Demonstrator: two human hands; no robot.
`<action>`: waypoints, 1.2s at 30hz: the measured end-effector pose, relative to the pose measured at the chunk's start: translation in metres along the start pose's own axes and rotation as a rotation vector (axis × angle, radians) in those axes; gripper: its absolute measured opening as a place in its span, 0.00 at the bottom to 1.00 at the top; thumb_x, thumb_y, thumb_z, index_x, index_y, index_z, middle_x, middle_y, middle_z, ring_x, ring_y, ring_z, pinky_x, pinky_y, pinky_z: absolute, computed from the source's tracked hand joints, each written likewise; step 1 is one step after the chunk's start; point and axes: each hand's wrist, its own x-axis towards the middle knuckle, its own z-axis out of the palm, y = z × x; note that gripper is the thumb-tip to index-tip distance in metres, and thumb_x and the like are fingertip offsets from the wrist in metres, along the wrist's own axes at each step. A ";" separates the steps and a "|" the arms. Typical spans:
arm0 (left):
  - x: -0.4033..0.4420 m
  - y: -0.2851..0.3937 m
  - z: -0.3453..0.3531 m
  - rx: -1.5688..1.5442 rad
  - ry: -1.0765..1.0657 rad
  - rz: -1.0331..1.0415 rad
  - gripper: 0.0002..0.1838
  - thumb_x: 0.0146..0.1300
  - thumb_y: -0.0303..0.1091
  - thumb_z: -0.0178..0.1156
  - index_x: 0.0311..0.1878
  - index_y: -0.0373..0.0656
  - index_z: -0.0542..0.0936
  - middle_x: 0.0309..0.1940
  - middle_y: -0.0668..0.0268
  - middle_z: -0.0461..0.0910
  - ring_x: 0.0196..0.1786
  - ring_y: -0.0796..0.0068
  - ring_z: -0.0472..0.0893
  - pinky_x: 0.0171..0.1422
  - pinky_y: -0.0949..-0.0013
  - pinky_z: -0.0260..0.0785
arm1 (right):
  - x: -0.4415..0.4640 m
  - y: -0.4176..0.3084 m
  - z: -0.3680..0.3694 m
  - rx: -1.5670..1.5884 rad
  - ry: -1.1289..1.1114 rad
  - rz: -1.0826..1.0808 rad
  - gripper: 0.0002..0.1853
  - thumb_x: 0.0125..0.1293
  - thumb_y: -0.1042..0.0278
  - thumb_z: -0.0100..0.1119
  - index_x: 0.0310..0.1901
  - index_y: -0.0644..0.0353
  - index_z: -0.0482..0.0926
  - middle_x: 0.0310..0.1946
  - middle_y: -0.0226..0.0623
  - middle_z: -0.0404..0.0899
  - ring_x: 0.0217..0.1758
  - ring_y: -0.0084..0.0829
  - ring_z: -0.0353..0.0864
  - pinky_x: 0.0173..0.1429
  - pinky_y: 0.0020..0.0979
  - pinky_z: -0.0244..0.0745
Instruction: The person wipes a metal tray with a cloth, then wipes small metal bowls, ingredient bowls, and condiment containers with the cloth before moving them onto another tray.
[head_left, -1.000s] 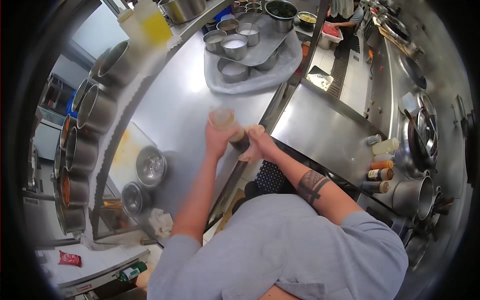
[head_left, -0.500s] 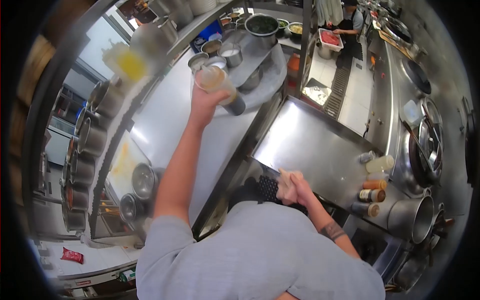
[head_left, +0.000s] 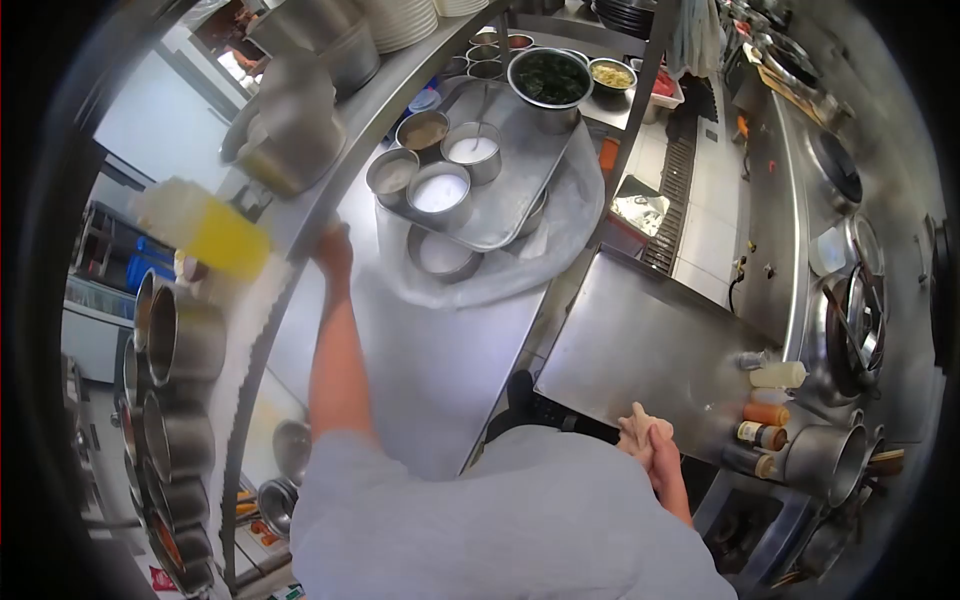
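My left hand (head_left: 335, 245) reaches in at the edge of the steel shelf (head_left: 345, 170), beside the worktop (head_left: 430, 360). Its fingers are hidden, so what it holds does not show. To its right, several metal pots sit on a tray (head_left: 515, 205), among them a pot of white powder (head_left: 440, 192). Low on the right, my right hand (head_left: 664, 455) is closed around a pale beige, crumpled thing (head_left: 638, 430) of a kind I cannot make out. This hand is near the front edge of a bare steel surface (head_left: 640, 340).
On the shelf at left stand a bottle of yellow liquid (head_left: 225, 235) and several metal pots (head_left: 185, 340). A bowl of dark greens (head_left: 550, 78) is at the back. Several sauce bottles (head_left: 765, 413) and a large pot (head_left: 828, 462) line the right side.
My left hand has moved left and down to the shelf edge; the squeeze bottle of dark liquid it held is out of sight. The view has shifted, and my right hand keeps its hold.
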 end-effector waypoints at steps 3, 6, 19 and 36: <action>0.060 -0.011 0.050 -0.063 0.002 0.026 0.37 0.48 0.34 0.77 0.62 0.34 0.74 0.60 0.46 0.80 0.62 0.44 0.80 0.70 0.55 0.71 | 0.003 0.011 0.007 -0.160 0.147 -0.046 0.30 0.78 0.50 0.60 0.66 0.72 0.76 0.57 0.46 0.83 0.54 0.35 0.85 0.58 0.38 0.81; 0.100 -0.018 0.094 -0.094 -0.049 0.012 0.36 0.49 0.35 0.77 0.62 0.34 0.75 0.60 0.48 0.80 0.62 0.46 0.80 0.69 0.56 0.71 | 0.000 0.029 0.012 -0.296 0.288 -0.067 0.29 0.77 0.50 0.60 0.63 0.72 0.78 0.55 0.45 0.84 0.53 0.34 0.85 0.57 0.37 0.80; 0.204 -0.015 0.218 -0.194 -0.294 -0.114 0.33 0.53 0.39 0.76 0.61 0.36 0.79 0.59 0.54 0.81 0.60 0.56 0.80 0.67 0.60 0.71 | -0.040 0.054 0.013 -0.257 0.599 -0.081 0.33 0.77 0.46 0.58 0.62 0.76 0.79 0.56 0.50 0.85 0.58 0.37 0.85 0.60 0.39 0.78; 0.059 0.163 0.170 -0.443 -0.089 0.128 0.19 0.70 0.39 0.66 0.55 0.33 0.84 0.49 0.55 0.86 0.45 0.64 0.85 0.52 0.63 0.82 | -0.079 0.050 -0.083 0.474 0.353 -0.166 0.22 0.80 0.55 0.58 0.63 0.64 0.76 0.58 0.41 0.83 0.58 0.36 0.85 0.62 0.40 0.82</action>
